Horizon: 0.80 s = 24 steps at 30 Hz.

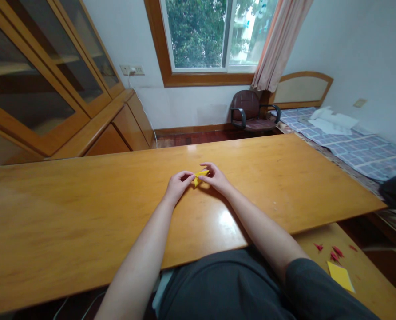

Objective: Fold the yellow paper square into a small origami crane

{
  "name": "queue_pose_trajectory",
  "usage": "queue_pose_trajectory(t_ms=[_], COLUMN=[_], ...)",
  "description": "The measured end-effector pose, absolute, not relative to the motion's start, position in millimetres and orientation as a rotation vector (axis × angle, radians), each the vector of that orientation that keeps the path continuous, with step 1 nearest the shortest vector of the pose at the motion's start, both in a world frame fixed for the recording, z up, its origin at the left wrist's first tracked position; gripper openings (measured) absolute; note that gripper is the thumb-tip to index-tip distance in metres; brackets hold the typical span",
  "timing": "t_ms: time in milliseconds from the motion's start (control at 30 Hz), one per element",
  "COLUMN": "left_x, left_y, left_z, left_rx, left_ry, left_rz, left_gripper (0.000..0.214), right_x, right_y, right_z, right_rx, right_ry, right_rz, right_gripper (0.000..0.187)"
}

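A small folded yellow paper piece [200, 175] is held just above the wooden table [85, 213], near its middle. My left hand [178, 185] pinches its left end with the fingertips closed. My right hand [215, 177] pinches the right end, fingers curled over it. Both forearms stretch out from the near edge of the table. Part of the paper is hidden between my fingers.
A lower wooden surface [367, 275] at the near right carries a yellow paper square [340, 275] and a few small red folded pieces [333, 254]. Beyond the table stand a dark office chair [251, 111], a bed with a checked cover [358, 146], and wooden cabinets [51, 89].
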State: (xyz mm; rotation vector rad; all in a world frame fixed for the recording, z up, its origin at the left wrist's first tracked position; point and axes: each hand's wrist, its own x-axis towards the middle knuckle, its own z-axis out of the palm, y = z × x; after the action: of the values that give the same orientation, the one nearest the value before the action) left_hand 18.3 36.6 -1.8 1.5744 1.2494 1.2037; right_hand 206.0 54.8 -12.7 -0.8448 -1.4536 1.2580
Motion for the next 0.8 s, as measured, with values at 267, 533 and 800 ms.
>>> queue_pose_trajectory(t_ms=[267,533,800], left_x=[17.1,18.2,16.2], left_y=[39.7,41.0,39.9], left_z=[-4.8,-6.3,-6.0], left_rx=[1.521,1.524,1.520], left_ry=[1.216,1.209,1.206], left_rz=[1.256,1.207,1.185], left_gripper=[0.029,0.033,0.032], right_x=[201.0,200.3,203.4], right_y=[50.5,52.3,53.6], right_z=[-13.6,-12.3,-11.3], right_rx=[-0.888,-0.801,-0.792], right_ry=[-1.501,-1.350,-1.316], right_rz=[1.219,1.283,1.342], right_gripper=[0.053,0.054,0.059])
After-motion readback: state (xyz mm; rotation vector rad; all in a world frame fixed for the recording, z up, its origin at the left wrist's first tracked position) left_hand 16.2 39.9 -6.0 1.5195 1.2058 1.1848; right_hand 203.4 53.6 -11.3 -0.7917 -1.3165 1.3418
